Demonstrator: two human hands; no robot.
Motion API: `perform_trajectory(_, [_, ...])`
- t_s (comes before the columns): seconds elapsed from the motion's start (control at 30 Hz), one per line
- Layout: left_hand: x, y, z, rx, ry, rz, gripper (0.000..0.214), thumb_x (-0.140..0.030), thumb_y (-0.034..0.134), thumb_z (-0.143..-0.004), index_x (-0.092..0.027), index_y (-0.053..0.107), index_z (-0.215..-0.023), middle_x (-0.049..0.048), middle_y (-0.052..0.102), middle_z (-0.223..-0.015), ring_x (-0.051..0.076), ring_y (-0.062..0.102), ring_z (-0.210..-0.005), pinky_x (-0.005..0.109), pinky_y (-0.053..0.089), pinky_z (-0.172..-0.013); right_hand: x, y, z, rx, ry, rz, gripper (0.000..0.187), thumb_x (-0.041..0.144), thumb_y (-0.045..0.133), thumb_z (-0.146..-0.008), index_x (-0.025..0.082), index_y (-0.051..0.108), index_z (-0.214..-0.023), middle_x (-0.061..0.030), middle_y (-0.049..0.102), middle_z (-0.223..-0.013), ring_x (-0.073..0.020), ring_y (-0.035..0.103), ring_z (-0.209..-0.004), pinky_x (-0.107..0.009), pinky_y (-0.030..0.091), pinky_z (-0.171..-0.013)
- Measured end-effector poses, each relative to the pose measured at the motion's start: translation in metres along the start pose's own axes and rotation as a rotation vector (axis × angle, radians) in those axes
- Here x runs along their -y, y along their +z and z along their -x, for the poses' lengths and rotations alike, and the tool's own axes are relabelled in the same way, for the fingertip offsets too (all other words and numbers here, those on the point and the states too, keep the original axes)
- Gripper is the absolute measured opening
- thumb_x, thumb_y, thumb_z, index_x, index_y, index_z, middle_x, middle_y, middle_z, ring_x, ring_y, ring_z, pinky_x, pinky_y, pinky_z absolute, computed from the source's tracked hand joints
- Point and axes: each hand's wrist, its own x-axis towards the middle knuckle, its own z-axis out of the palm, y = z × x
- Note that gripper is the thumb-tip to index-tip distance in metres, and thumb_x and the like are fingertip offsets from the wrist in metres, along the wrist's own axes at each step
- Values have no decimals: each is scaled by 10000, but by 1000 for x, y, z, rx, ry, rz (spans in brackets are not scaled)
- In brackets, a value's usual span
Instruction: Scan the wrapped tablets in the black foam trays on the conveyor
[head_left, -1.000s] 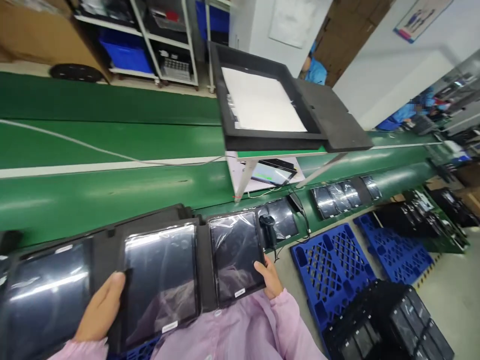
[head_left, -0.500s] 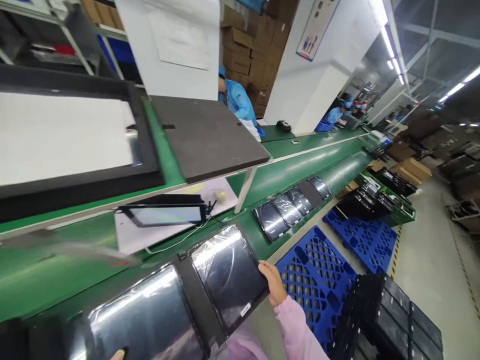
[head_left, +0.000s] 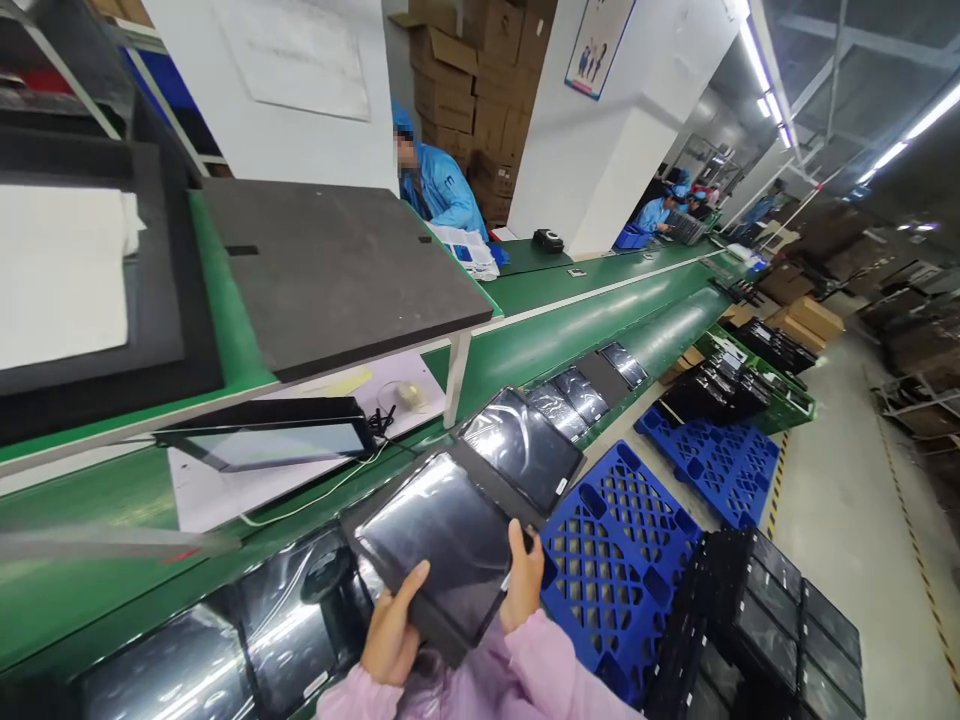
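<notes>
A black foam tray (head_left: 480,470) carrying two plastic-wrapped screens is lifted above the bench edge, tilted up to the right. My left hand (head_left: 391,630) grips its near left edge, thumb up on the nearer screen (head_left: 439,540). At the tray's near right edge my right hand (head_left: 521,585) holds on, thumb over the rim. The farther screen (head_left: 525,445) lies beyond them. Pink sleeves cover both wrists.
More wrapped screens (head_left: 247,640) lie on the bench at lower left, others (head_left: 574,390) farther right. A green conveyor (head_left: 600,310) runs ahead under a raised shelf with a grey foam sheet (head_left: 330,265). Blue pallets (head_left: 622,550) and stacked black trays (head_left: 757,630) sit at right. People in blue work beyond.
My view swung right. The tray with two screens came up off the bench. My left hand moved from the left tray over to this one.
</notes>
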Motion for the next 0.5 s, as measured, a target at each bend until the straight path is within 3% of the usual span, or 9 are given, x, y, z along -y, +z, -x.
perform_trajectory(0.07, [8, 11, -4, 65, -7, 8, 466, -395, 928, -626, -222, 701, -994, 59, 808, -946, 317, 785, -995, 405, 662, -853, 16, -6, -20, -119, -34, 53, 644, 706, 841, -724, 227, 689, -1126, -53, 743, -1193, -253, 648, -1183, -337, 525, -1006])
perform_trajectory(0.17, [19, 26, -12, 160, 10, -74, 445, -462, 937, -639, -224, 720, -946, 71, 805, -942, 323, 777, -979, 430, 645, -892, 35, -20, -48, -156, -34, 73, 680, 687, 874, -688, 210, 686, -1136, -61, 746, -1199, -254, 660, -1174, -328, 534, -992])
perform_trajectory(0.33, [37, 40, -44, 501, 156, -634, 443, -673, 800, -736, -279, 824, -938, 113, 819, -1049, 393, 733, -1116, 538, 540, -1101, 57, -63, -99, -162, 7, 32, 673, 664, 900, -664, 179, 730, -1099, -79, 779, -1120, -267, 725, -1079, -326, 600, -873])
perform_trajectory(0.4, [45, 40, -64, 505, 262, -878, 393, -674, 813, -698, -357, 854, -927, 106, 826, -1060, 426, 720, -1142, 574, 500, -1146, 68, -87, -130, -198, -6, 38, 663, 659, 900, -660, 177, 750, -1089, -86, 781, -1145, -267, 729, -1097, -319, 609, -872])
perform_trajectory(0.5, [60, 32, -95, 328, 372, -995, 326, -658, 838, -617, -464, 853, -879, 62, 825, -1114, 450, 703, -1191, 595, 467, -1188, 91, -125, -196, -300, -50, 105, 680, 659, 912, -620, 172, 769, -1072, -93, 785, -1144, -274, 725, -1124, -310, 611, -869])
